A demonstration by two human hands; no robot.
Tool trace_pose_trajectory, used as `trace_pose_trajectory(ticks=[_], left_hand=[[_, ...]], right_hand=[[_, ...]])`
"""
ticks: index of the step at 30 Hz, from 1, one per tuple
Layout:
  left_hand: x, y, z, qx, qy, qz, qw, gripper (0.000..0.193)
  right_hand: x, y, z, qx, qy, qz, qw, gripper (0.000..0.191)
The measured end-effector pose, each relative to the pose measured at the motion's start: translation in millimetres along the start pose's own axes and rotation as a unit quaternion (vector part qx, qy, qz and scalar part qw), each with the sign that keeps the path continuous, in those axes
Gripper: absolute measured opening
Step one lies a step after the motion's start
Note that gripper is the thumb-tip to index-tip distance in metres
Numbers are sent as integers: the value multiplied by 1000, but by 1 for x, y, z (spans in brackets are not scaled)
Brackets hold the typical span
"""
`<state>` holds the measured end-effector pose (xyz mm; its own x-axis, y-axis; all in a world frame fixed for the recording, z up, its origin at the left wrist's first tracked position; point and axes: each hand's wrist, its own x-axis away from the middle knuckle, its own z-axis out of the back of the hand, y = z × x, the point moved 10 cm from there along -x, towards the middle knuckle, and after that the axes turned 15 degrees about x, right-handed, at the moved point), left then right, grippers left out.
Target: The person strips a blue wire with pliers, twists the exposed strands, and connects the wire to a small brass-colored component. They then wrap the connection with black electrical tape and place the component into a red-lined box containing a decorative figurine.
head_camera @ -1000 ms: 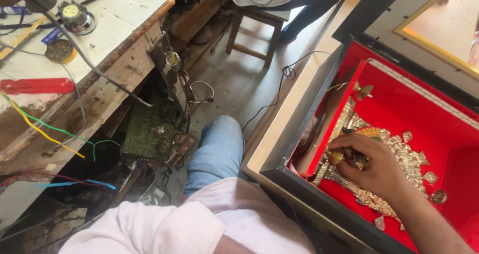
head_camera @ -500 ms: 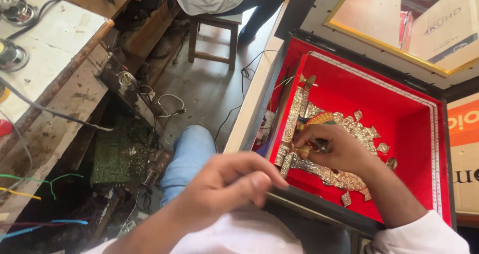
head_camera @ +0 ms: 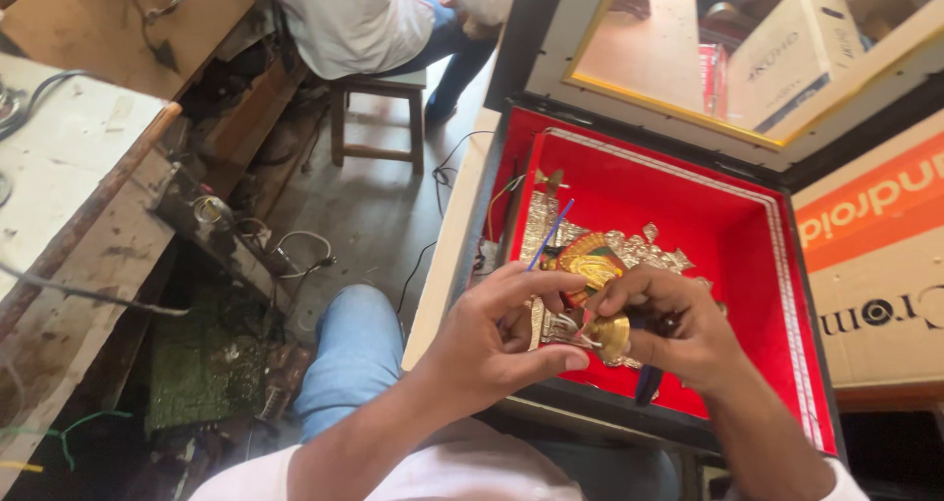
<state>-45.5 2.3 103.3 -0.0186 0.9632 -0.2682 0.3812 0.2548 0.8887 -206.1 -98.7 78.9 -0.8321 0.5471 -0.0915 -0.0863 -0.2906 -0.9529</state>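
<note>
An open box with red lining (head_camera: 718, 216) rests across my lap, and a gold and silver ornamental figure (head_camera: 600, 260) lies inside it. Both my hands meet over the figure's lower part. My left hand (head_camera: 497, 339) pinches a thin blue wire (head_camera: 553, 228) that sticks up from its fingers, and its thumb rests by small silver wire ends (head_camera: 568, 326). My right hand (head_camera: 674, 334) grips a round gold piece (head_camera: 612, 336) at the figure's base. A dark handle (head_camera: 644, 383) pokes out below that hand.
The box's glazed lid (head_camera: 678, 68) stands open behind. Cardboard boxes (head_camera: 875, 265) sit to the right. A worn workbench (head_camera: 69, 206) with cables is on the left, with a green circuit board (head_camera: 197, 363) below it. Another person sits on a wooden stool (head_camera: 379, 117) ahead.
My left hand has come up from my lap into the box and joined my right hand at the figure. The blue wire now shows. The view has shifted right.
</note>
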Motion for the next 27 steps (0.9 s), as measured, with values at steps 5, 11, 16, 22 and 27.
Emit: trace_pose_trajectory(ticks=[5, 11, 16, 22, 27], left_hand=[[-5, -18, -21, 20, -28, -5, 999, 42], [2, -9, -22, 144, -20, -15, 989, 34], [14, 21, 1, -178, 30, -32, 983, 26], [41, -2, 21, -63, 99, 103, 988, 33], [65, -31, 11, 104, 99, 193, 971, 31]], right_hand=[[26, -3, -2, -24, 82, 33, 996, 41], [82, 5, -8, -28, 324, -28, 945, 48], [146, 44, -47, -327, 200, 188, 904, 29], [165, 147, -135, -449, 98, -25, 888, 39], [166, 67, -122, -15, 190, -42, 981, 60]])
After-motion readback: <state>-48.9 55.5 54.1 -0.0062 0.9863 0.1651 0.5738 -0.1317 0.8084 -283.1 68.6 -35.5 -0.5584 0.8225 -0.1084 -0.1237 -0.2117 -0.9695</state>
